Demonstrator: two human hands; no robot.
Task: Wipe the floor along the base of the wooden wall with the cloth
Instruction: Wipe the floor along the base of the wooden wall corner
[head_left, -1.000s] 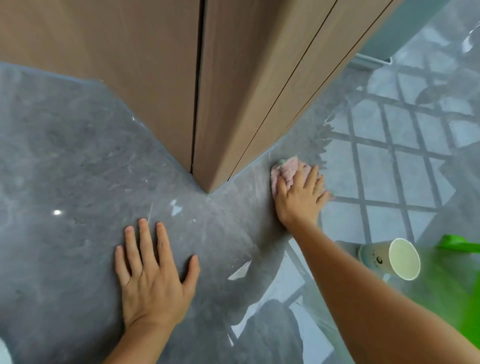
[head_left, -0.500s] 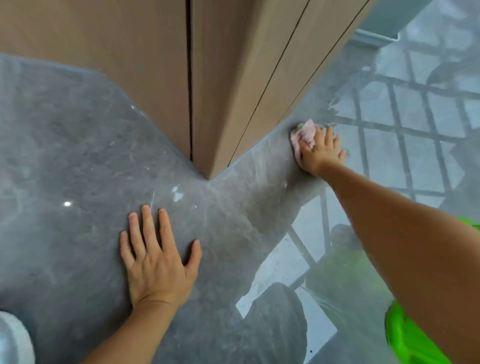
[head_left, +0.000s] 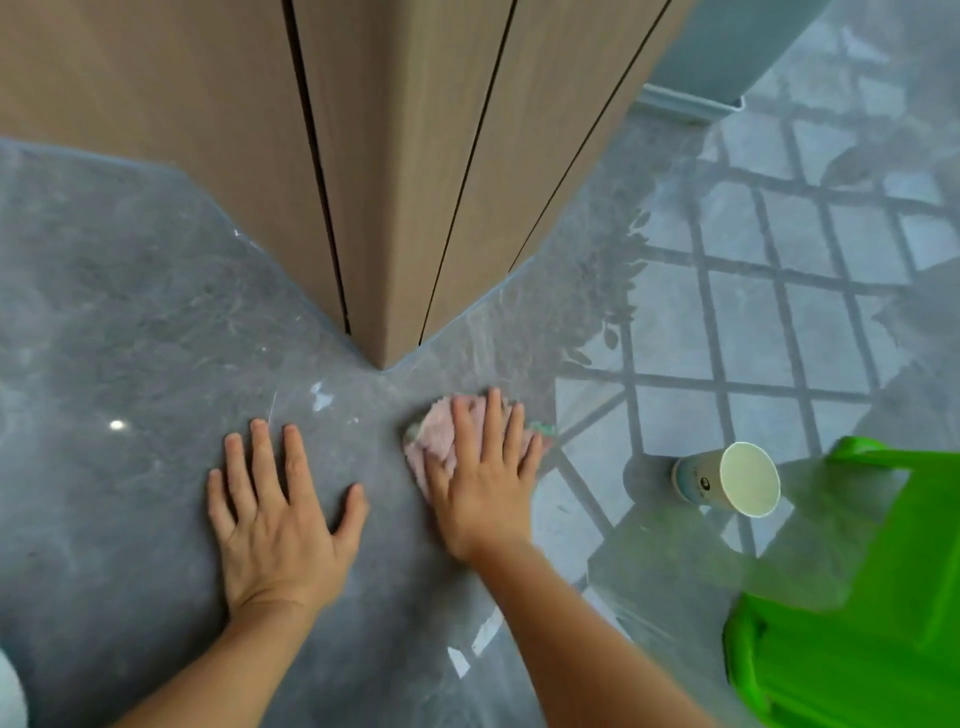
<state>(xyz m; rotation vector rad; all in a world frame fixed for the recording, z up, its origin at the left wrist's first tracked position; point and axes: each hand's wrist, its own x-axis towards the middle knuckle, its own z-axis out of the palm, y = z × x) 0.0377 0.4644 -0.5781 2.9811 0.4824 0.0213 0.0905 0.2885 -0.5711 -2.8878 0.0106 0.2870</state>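
Note:
A wooden wall (head_left: 395, 171) with dark vertical grooves comes to a corner at the middle of the view and meets the glossy grey floor (head_left: 130, 322). A pink cloth (head_left: 434, 434) lies flat on the floor just below and right of that corner. My right hand (head_left: 480, 478) presses down on the cloth with fingers spread, covering most of it. My left hand (head_left: 275, 509) rests flat on the bare floor to the left, palm down, fingers apart, holding nothing.
A paper cup (head_left: 730, 478) lies on its side on the floor to the right. A bright green object (head_left: 857, 623) fills the lower right corner. White specks (head_left: 319, 397) mark the floor near the wall corner. A pale skirting (head_left: 685, 106) runs at the upper right.
My right hand has slid the cloth back along the wall's right base toward me, ending in front of the corner. The left hand stays planted. The cup is in view again.

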